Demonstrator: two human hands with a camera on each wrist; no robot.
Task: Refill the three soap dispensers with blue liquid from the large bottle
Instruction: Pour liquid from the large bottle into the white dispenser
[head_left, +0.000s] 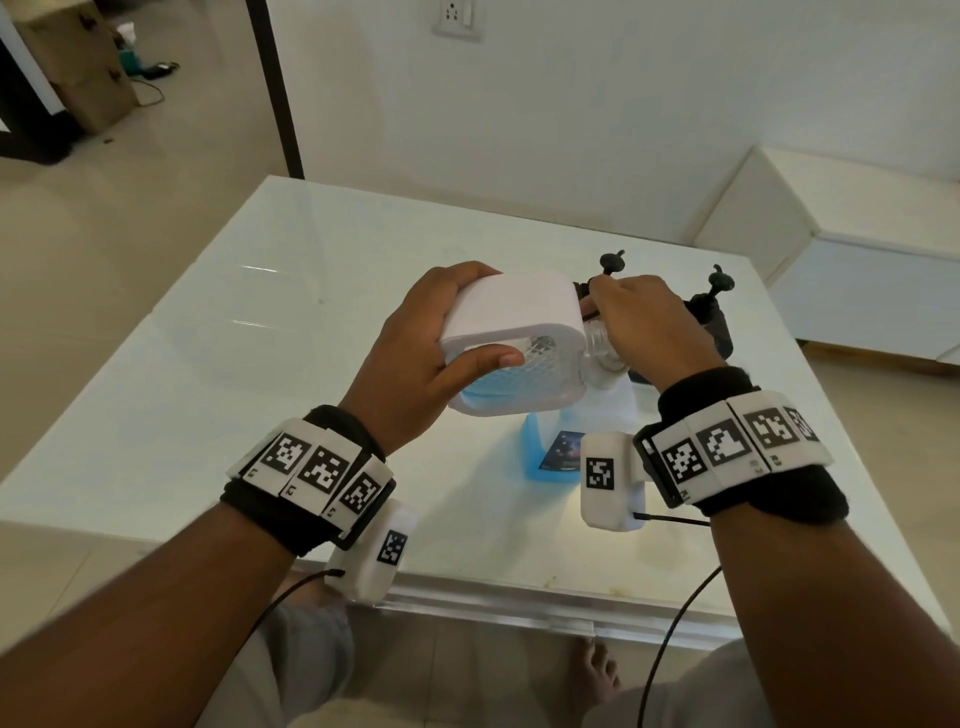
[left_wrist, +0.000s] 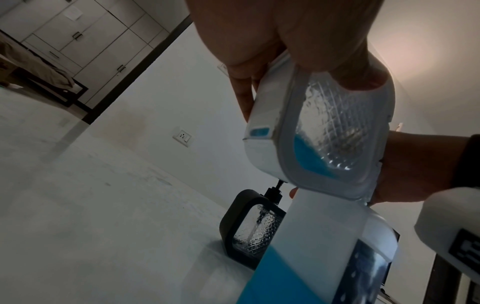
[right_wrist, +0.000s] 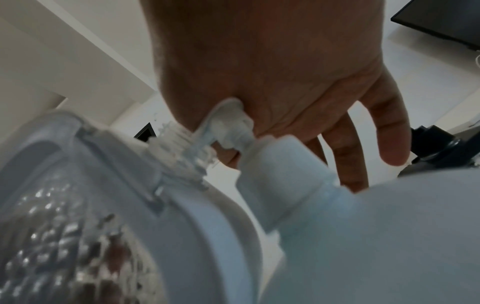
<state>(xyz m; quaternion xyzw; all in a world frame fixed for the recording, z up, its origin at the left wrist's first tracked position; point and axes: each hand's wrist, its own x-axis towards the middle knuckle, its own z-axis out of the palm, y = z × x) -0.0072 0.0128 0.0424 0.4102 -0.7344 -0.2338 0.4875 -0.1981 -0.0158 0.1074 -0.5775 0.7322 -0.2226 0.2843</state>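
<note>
White dispenser (head_left: 511, 312) lay tilted on its side in our left hand (head_left: 415, 358), thumb under, fingers curled over the top. Our right hand (head_left: 649, 327) pinched the white pump top (right_wrist: 228, 121) just off its threaded neck (right_wrist: 179, 148). Large bottle (head_left: 550, 452) stood below our fingers. Best to level the neck upward before threading, or the blue liquid (left_wrist: 309, 156) spills.

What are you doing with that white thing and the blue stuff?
A person is refilling soap dispensers. The left hand grips a white dispenser, tipped on its side above the table, with a little blue liquid inside. The right hand is at the dispenser's open neck, holding its white pump top. The large bottle of blue liquid stands just below. Two black dispensers wait behind the hands.
</note>
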